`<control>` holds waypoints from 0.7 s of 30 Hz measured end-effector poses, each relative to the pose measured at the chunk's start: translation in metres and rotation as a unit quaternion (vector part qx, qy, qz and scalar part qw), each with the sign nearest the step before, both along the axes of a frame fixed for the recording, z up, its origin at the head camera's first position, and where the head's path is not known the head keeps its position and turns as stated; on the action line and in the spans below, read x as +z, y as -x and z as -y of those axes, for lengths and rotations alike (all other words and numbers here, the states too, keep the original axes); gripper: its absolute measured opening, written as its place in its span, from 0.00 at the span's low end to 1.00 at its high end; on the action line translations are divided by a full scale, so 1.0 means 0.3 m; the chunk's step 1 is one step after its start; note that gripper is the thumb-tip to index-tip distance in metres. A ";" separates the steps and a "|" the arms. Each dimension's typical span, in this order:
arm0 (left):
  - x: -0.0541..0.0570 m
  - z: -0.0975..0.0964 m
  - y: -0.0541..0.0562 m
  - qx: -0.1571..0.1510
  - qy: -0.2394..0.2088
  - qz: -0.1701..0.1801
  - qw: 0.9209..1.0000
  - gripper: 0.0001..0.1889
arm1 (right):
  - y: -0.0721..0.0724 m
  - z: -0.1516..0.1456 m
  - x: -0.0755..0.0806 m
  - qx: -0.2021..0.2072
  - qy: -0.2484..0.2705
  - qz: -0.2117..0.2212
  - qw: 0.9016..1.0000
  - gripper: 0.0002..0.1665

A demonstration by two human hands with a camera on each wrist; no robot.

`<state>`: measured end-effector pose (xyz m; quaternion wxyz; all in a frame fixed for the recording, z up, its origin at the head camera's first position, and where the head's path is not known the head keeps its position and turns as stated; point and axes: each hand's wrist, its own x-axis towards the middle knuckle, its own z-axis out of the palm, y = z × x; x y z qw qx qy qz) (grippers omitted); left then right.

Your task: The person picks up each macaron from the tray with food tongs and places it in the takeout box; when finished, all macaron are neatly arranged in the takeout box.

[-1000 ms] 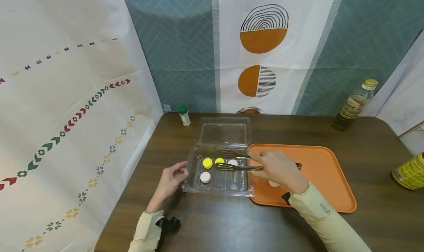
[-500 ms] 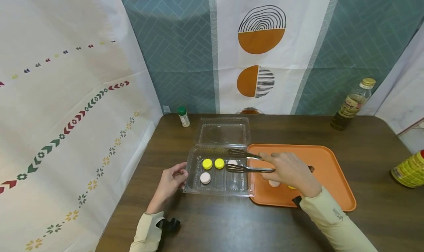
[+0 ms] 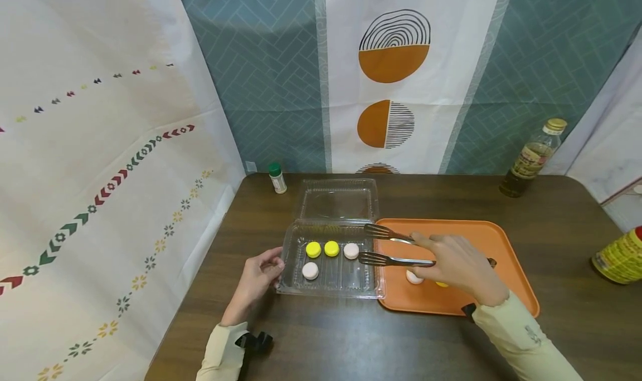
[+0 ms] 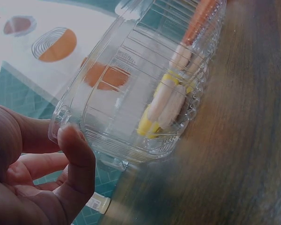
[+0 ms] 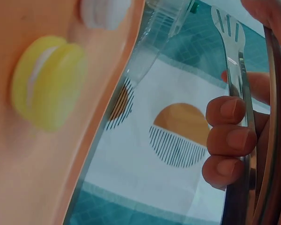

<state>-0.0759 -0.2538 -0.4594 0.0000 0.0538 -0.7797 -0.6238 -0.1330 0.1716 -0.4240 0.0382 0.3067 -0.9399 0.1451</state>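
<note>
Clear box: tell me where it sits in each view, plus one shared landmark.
Head: the clear box lies below centre, left of the tray.
Left wrist: box upper middle, rim pinched by the left hand.
Right wrist: box partly visible, top middle, beyond the tray's edge.
Shared landmark: the printed cloth.

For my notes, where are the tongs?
In the head view, the right hand holds the tongs right of centre, pointing left toward the clear container.

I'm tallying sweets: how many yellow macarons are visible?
3: one yellow macaron and another side by side in the clear container, a third on the orange tray; the right grip may hide more.
</note>
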 end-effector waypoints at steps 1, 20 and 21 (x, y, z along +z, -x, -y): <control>0.001 -0.001 0.000 0.000 -0.002 0.001 1.000 0.22 | -0.004 -0.009 -0.002 -0.003 0.002 0.004 1.000 0.44; -0.003 -0.001 -0.002 0.000 0.004 0.001 1.000 0.22 | -0.055 -0.159 -0.008 -0.011 0.016 -0.039 0.999 0.42; -0.003 -0.001 -0.003 0.001 0.002 0.002 1.000 0.22 | -0.059 -0.167 -0.009 -0.014 0.016 -0.035 0.999 0.43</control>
